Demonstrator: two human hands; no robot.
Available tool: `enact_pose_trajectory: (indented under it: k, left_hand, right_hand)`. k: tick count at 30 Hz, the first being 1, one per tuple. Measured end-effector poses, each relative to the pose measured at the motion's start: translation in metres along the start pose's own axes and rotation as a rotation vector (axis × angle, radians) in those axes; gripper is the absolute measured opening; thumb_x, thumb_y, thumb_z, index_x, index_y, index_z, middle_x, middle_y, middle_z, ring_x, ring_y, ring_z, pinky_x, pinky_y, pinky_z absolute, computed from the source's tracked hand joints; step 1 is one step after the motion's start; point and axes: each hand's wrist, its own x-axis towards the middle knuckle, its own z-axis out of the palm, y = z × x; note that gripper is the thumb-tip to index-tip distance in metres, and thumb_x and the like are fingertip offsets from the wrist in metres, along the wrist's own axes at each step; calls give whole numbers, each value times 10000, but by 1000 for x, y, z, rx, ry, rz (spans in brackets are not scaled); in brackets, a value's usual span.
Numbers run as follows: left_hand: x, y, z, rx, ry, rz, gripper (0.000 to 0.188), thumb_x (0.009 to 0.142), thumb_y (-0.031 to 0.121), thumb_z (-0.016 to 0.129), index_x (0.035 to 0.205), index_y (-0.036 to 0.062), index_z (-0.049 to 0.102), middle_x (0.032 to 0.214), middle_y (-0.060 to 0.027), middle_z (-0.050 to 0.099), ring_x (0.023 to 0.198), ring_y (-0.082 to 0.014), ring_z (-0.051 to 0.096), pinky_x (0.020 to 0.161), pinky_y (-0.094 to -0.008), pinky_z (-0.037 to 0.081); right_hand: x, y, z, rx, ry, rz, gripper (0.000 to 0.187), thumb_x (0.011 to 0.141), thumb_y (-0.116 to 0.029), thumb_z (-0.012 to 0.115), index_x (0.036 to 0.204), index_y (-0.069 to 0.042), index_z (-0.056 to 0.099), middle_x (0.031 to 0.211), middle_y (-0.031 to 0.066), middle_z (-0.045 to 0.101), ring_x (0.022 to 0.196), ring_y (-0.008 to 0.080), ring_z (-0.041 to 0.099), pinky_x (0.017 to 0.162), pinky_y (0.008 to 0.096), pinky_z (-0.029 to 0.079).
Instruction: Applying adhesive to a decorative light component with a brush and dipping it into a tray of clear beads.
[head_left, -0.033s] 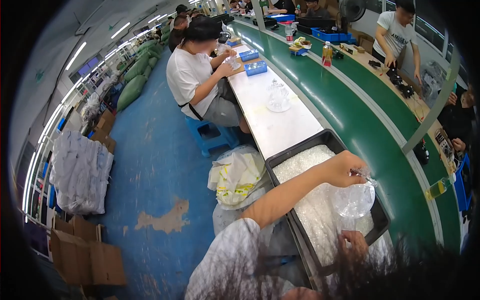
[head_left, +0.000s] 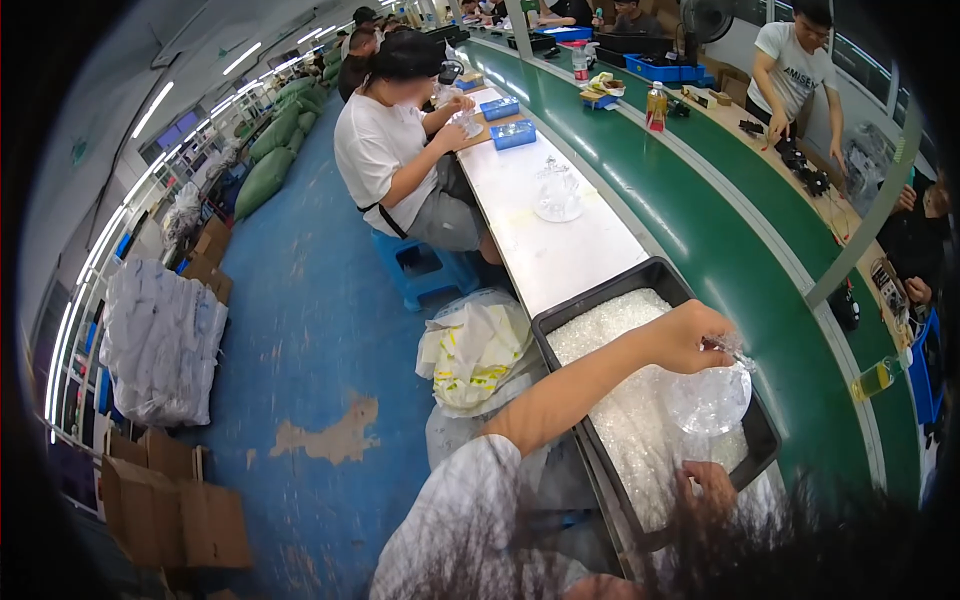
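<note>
My left hand (head_left: 692,340) reaches over a black tray (head_left: 548,340) of clear, glittering beads (head_left: 625,410). Its fingers are closed on the narrow top of a clear plastic globe (head_left: 708,402), which hangs above the beads near the tray's right side. Below the globe, at the near end of the tray, is my right hand (head_left: 710,488) with curled fingers. Dark hair covers part of it, and what it pinches, if anything, cannot be made out. A similar clear ornament (head_left: 557,195) stands on the white table (head_left: 575,262) beyond the tray.
A green conveyor belt (head_left: 690,215) runs along the right. Farther up the table, a seated person (head_left: 385,150) handles a clear piece beside blue boxes (head_left: 512,134). Plastic bags (head_left: 475,355) sit left of the tray. Cardboard boxes (head_left: 175,510) and a wrapped stack (head_left: 160,340) stand left.
</note>
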Motion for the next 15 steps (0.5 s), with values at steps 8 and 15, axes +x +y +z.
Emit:
enact_pose_trajectory:
  k: [8, 15]
  left_hand:
    - [0, -1, -6, 94, 59, 16, 209, 763, 121, 813, 928, 44, 711, 774, -91, 655, 686, -233, 659, 625, -331, 516]
    - [1, 0, -8, 140, 155, 106, 206, 764, 126, 812, 927, 50, 710, 816, -104, 635, 756, -263, 636, 673, -354, 511]
  right_hand:
    - [9, -22, -3, -76, -5, 53, 43, 819, -16, 711, 859, -5, 702, 799, 140, 697, 723, 305, 671, 674, 373, 519]
    - [9, -24, -7, -101, -52, 27, 46, 812, -30, 710, 852, -15, 693, 793, 133, 694, 714, 313, 664, 653, 375, 513]
